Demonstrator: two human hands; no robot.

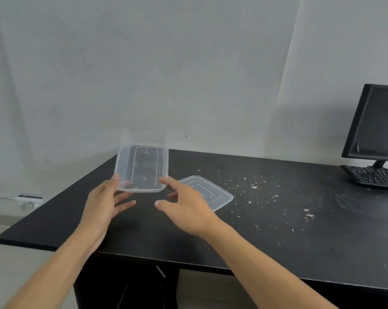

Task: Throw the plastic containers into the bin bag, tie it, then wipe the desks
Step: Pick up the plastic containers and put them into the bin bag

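A clear rectangular plastic container (141, 166) is tipped up on the far left part of the black desk (277, 230), with its open side towards me and slightly blurred. My left hand (104, 204) pinches its near left corner, thumb on the rim and a finger showing through the plastic behind it. My right hand (184, 208) is spread, and its index fingertip touches the container's near right corner. A clear plastic lid (213, 195) lies flat on the desk just right of my right hand.
White crumbs and flecks (255, 188) are scattered over the desk's middle. A black monitor (376, 123) and keyboard (376, 177) stand at the far right. A pale wall runs behind the desk. A power strip (28, 199) lies on the floor at the left.
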